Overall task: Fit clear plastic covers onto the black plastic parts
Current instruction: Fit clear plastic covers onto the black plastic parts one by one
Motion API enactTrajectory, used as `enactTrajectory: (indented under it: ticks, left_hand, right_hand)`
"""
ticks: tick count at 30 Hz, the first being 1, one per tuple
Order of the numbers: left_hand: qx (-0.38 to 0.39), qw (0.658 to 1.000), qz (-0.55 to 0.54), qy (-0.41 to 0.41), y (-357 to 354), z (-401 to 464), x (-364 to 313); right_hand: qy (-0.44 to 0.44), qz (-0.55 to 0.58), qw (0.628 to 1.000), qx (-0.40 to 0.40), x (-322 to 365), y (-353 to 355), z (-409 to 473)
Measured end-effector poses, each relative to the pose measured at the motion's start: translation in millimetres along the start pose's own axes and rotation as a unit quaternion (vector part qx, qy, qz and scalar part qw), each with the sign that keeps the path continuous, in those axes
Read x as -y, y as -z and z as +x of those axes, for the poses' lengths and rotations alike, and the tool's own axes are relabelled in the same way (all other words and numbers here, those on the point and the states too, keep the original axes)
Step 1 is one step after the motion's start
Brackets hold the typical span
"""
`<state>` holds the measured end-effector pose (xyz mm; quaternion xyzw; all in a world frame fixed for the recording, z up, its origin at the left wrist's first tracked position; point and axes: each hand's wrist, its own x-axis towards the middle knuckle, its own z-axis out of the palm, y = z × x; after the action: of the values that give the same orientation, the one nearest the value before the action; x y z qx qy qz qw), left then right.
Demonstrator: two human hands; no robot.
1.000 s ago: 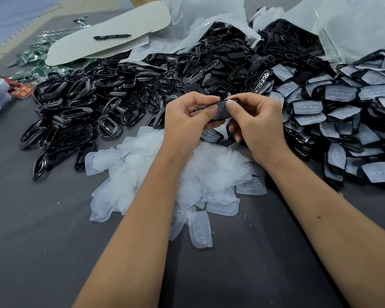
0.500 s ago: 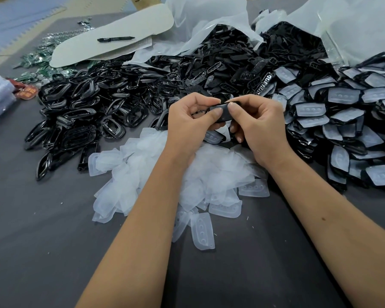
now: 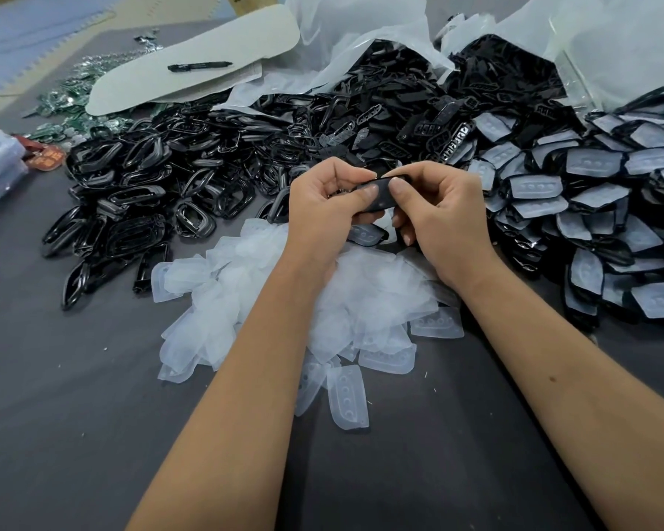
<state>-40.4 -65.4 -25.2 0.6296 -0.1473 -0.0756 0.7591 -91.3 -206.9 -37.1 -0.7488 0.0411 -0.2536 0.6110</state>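
The person is working over the middle of the tabletop (image 3: 73, 415), both hands raised just above the heap of clear covers (image 3: 361, 297). The left hand (image 3: 322, 208) and the right hand (image 3: 437, 216) are gripping one black part (image 3: 380, 197) between them, thumbs pressing on its near face and the other fingers curled round behind; a cover seems to be getting seated on it, though I cannot tell how far on it is.

A fair share is looking done: the pile of covered parts (image 3: 591, 208) is spreading along the right side. Plenty is remaining, I judge, with the heap of bare black parts (image 3: 380, 120) spilling from the plastic bags (image 3: 361, 40) at the back, and black frames (image 3: 131, 208) lying to the left.

Room is getting tight around the hands, with piles closing in on three sides and the covered pile reaching toward the right forearm. The near tabletop and its left stretch are lying open. A card sheet (image 3: 192, 51) carrying a pen (image 3: 200, 66) is sitting far back left.
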Motion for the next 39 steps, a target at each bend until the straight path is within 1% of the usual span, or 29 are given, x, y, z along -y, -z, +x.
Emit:
enactTrajectory:
  ticks: [3, 8, 10, 18, 22, 26, 28, 31, 35, 37, 39]
  left_hand:
    - [-0.002, 1.000, 0.012, -0.004, -0.1, 0.5, 0.8]
    - [-0.008, 0.999, 0.025, -0.029, -1.7, 0.6, 2.5]
    - [-0.011, 0.999, 0.034, -0.035, -2.1, 0.8, 3.0]
    - [-0.008, 0.999, 0.030, -0.021, -0.8, 0.0, 2.7]
    - [0.000, 1.000, 0.023, -0.015, -0.6, -0.5, 2.3]
    - [0.010, 1.000, -0.015, -0.012, -1.1, -1.4, 1.6]
    - [0.012, 1.000, -0.026, -0.009, -1.5, -1.9, 0.9]
    - [0.014, 1.000, -0.022, -0.006, -1.2, -1.3, 0.2]
    - [0.012, 1.000, -0.024, 0.008, -0.3, 0.0, -0.2]
    - [0.007, 1.000, -0.028, 0.006, 0.9, 0.4, -0.1]
    - [-0.002, 0.999, -0.033, 0.001, 1.8, 0.6, 0.6]
  right_hand:
    - [-0.012, 0.012, 1.000, 0.003, 1.4, 0.4, 0.1]
    - [-0.015, 0.001, 0.999, -0.041, 2.5, -0.7, -1.5]
    - [-0.013, -0.009, 0.999, -0.046, 2.6, -2.2, -2.5]
    - [-0.019, -0.036, 0.997, -0.059, 8.0, -4.1, -4.7]
    - [-0.025, -0.027, 0.998, -0.055, 9.2, -2.5, -4.8]
    - [0.023, -0.066, 0.997, -0.044, 10.0, -1.4, -4.8]
    - [0.028, -0.067, 0.997, -0.040, 10.6, -1.4, -4.8]
    - [0.016, -0.049, 0.998, -0.039, 10.7, -0.5, -4.9]
    - [-0.017, 0.010, 0.999, -0.030, 11.0, -0.6, -4.8]
    - [-0.015, -0.002, 1.000, -0.026, 9.7, -0.2, -3.8]
    - [0.009, -0.042, 0.999, -0.029, 8.9, -0.5, -3.9]
